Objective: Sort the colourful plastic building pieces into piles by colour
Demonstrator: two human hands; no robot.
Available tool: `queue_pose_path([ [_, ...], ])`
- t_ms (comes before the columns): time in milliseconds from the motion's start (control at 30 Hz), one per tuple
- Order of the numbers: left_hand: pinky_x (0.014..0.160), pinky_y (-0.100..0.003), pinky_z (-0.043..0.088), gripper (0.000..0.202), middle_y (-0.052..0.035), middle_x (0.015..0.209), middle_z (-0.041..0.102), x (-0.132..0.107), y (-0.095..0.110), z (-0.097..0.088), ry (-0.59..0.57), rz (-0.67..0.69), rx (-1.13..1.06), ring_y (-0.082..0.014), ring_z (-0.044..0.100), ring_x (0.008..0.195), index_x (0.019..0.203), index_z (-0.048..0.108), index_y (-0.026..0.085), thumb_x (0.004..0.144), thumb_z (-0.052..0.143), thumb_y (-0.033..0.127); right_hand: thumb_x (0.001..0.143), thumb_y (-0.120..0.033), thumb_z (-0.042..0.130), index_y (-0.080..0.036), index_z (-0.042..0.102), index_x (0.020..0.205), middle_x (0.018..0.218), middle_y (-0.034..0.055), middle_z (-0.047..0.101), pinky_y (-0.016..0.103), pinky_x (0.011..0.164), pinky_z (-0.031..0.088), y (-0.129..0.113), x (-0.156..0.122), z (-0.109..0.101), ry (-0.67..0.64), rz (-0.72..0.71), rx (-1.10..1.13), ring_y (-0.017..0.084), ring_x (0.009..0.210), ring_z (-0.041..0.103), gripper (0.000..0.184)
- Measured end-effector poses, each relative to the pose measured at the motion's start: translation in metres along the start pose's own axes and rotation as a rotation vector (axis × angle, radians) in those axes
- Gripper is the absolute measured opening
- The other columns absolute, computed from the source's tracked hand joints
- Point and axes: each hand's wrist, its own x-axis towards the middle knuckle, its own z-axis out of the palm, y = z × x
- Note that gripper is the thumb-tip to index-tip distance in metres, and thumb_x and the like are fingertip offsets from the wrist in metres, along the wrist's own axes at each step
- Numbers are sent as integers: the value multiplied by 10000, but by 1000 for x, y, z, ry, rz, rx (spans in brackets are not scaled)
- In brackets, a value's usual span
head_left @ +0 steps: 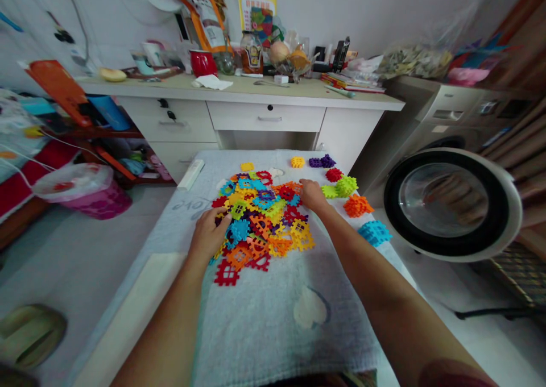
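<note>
A heap of flat, notched plastic building pieces (256, 219) in red, orange, yellow, blue, green and purple lies on a cloth-covered table (264, 324). My left hand (210, 232) is at the heap's left edge, its fingers curled around a dark spot among the pieces; what they grip is too small to make out. At the heap's upper right, my right hand (313, 195) has bent fingers against orange and red pieces, the fingertips partly hidden. Along the right edge stand sorted groups: blue pieces (374, 233), orange pieces (358, 206), green pieces (346, 186), red pieces (334, 175) and purple pieces (327, 161).
Yellow pieces (297, 162) sit near the far edge. A white remote-like object (190, 175) lies at the far left corner. Behind is a counter (239, 91) with jars and bowls. A washing machine (452, 205) with its door open stands right, a pink bin (91, 196) left.
</note>
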Motion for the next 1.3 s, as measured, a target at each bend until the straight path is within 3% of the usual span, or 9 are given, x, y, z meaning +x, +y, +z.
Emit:
queue_pose_path([
  [167, 1056, -437, 451, 452, -122, 1177, 687, -2, 1, -1, 11, 8, 10, -269, 622, 1118, 1103, 679, 185, 844, 507, 514, 943, -212, 535, -102, 630, 1253, 1252, 214, 631, 304, 908, 475, 1, 13, 0, -38, 87, -31, 273, 1127, 622, 342],
  [300, 1053, -434, 453, 437, -119, 1170, 691, -2, 3, -2, 3, -5, 15, -269, 622, 1116, 1102, 679, 187, 839, 519, 498, 931, -213, 547, -127, 661, 1227, 1250, 187, 631, 278, 879, 473, 3, 10, -6, 25, 96, 46, 239, 1075, 634, 328],
  [567, 1078, -443, 436, 439, -120, 1181, 690, -2, 4, -2, -5, -1, 18, -271, 615, 1144, 1110, 677, 189, 832, 526, 493, 929, -110, 448, -151, 697, 1068, 1100, 139, 684, 273, 822, 444, 19, -33, -23, 165, 116, 62, 219, 973, 635, 288],
  [633, 1079, -444, 437, 445, -122, 1174, 691, -1, 3, -1, -1, 0, 17, -272, 617, 1145, 1104, 679, 186, 829, 525, 501, 934, -110, 452, -159, 694, 1081, 1115, 145, 675, 284, 806, 450, 27, -46, -23, 113, 100, 6, 228, 976, 641, 288],
  [800, 1061, -454, 452, 474, -133, 1182, 687, 0, 0, 0, -11, -4, 17, -279, 622, 1134, 1117, 676, 179, 833, 509, 520, 872, -151, 612, -176, 702, 1150, 1169, 148, 680, 323, 877, 470, 43, -65, -23, -159, -66, -113, 266, 1066, 643, 293],
  [967, 1066, -452, 450, 476, -132, 1177, 690, 1, -1, 0, -4, 1, 25, -278, 618, 1139, 1114, 673, 178, 836, 504, 525, 884, -164, 606, -137, 664, 1245, 1227, 155, 686, 312, 961, 452, 37, -58, -21, -123, -145, -87, 254, 1129, 635, 367],
  [1100, 1060, -453, 451, 477, -135, 1173, 690, 0, 3, -1, 6, 2, 29, -285, 618, 1132, 1111, 677, 173, 834, 499, 518, 854, -119, 595, -112, 681, 1191, 1170, 167, 701, 303, 935, 454, 27, -56, -20, -149, -230, -119, 254, 1086, 646, 347],
  [1300, 1065, -444, 451, 483, -130, 1161, 694, -1, 5, -1, 2, -2, 22, -279, 625, 1133, 1105, 677, 179, 822, 508, 533, 850, -175, 634, -106, 706, 1093, 1130, 176, 686, 300, 919, 448, 26, -66, -23, -217, -324, -178, 261, 1066, 632, 263],
])
